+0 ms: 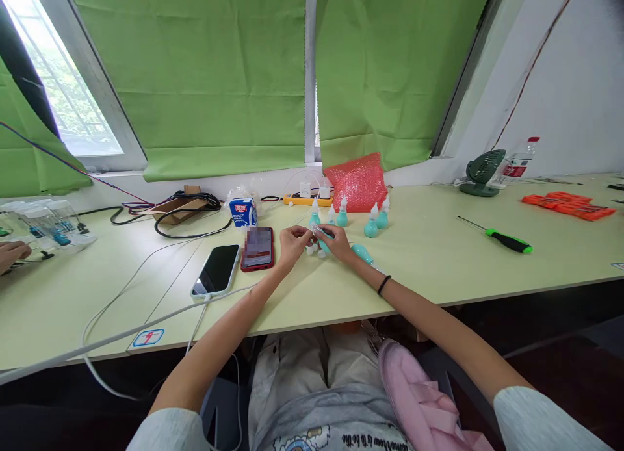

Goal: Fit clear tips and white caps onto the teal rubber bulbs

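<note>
My right hand (337,244) is closed round a small turquoise squeeze bulb (325,244), partly hidden by the fingers. At the bulb's end, a clear plastic tip (314,228) lies between my two hands. My left hand (293,244) is pinched at this tip; its fingertips are too small to show the exact grip. Several like bulbs with clear tips (371,227) stand upright just beyond my hands. One more turquoise bulb (361,253) lies on its side by my right wrist. A few small whitish pieces (321,253) sit on the table under my fingers.
Two phones (217,271) lie left of my hands, near a blue milk carton (243,212). Behind stand a power strip (297,201) and a red bubble-wrap pouch (358,184). A screwdriver (507,240) and green fan (483,171) are right. Another person's hand (13,255) shows at far left.
</note>
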{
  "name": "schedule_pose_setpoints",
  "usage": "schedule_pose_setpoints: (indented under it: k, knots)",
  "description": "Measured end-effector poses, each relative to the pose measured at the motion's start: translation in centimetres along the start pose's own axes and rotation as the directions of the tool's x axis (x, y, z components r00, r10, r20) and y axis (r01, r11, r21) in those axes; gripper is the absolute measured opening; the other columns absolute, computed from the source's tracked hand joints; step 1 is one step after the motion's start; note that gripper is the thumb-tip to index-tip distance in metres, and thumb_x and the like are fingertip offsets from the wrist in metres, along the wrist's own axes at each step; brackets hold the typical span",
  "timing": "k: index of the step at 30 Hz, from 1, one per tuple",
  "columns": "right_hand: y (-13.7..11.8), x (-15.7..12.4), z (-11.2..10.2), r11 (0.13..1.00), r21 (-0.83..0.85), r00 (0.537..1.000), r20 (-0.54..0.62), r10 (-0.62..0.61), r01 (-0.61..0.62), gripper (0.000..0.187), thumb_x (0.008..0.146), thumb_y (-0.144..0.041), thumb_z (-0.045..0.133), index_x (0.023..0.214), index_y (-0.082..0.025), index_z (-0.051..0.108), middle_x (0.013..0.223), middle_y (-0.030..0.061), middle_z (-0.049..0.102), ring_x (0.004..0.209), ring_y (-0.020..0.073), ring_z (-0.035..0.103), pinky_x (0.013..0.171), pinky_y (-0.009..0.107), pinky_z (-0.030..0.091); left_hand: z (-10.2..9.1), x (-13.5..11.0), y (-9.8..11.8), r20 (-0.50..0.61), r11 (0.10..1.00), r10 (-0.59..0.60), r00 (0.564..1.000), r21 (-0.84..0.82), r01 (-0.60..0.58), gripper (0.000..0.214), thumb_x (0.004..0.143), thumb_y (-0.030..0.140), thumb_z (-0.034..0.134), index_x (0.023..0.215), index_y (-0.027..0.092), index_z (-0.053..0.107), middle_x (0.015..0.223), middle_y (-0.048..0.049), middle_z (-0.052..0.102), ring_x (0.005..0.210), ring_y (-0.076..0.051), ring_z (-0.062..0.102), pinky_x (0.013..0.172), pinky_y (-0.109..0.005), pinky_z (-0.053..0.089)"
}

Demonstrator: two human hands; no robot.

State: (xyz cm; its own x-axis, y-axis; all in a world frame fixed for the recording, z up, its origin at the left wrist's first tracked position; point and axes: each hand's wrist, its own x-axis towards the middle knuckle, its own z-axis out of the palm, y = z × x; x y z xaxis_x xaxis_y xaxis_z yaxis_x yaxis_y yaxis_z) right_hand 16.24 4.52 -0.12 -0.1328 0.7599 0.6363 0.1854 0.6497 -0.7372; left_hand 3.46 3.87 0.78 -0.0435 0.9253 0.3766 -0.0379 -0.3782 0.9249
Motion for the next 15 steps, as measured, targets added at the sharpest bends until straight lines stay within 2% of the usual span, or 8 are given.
schedule_pose_setpoints:
  k: [6, 11, 15]
  knots:
    - [-0.16, 0.41, 0.03, 0.949, 0.249, 0.981, 0.077, 0.179, -0.192, 0.033, 0.063, -0.047, 0.059, 0.072, -0.016, 0.063, 0.061, -0.0004, 0.056, 0.049, 0.0124, 0.05, 0.049, 0.025, 0.042, -0.05, 0.0, 0.02, -0.001, 0.999, 0.015, 1.0, -0.028, -0.015, 0.012, 0.058, 0.022, 0.06, 0.058, 0.011, 0.059, 0.055, -0.0029, 0.062, 0.05, -0.013, 0.059, 0.05, -0.023, 0.048]
    - [0.08, 0.6, -0.29, 0.916, 0.307, 0.965, 0.117, 0.234, -0.259, 0.033, 0.064, -0.049, 0.057, 0.066, -0.016, 0.06, 0.049, -0.0013, 0.052, 0.04, 0.0129, 0.049, 0.041, 0.026, 0.041, -0.18, -0.14, 0.51, 0.067, 0.997, 0.008, 0.998, -0.082, -0.003, 0.018, 0.059, 0.027, 0.063, 0.064, 0.01, 0.057, 0.058, -0.004, 0.063, 0.055, -0.014, 0.061, 0.057, -0.027, 0.05]
    - [-0.08, 0.56, -0.49, 0.897, 0.336, 0.958, 0.13, 0.257, -0.287, 0.033, 0.062, -0.048, 0.059, 0.069, -0.016, 0.06, 0.054, 0.0002, 0.057, 0.042, 0.0127, 0.05, 0.042, 0.026, 0.042, -0.24, -0.03, 0.39, 0.051, 0.997, 0.005, 0.999, -0.078, -0.001, 0.028, 0.058, 0.034, 0.067, 0.072, 0.011, 0.058, 0.06, -0.0036, 0.063, 0.054, -0.013, 0.059, 0.052, -0.025, 0.049]
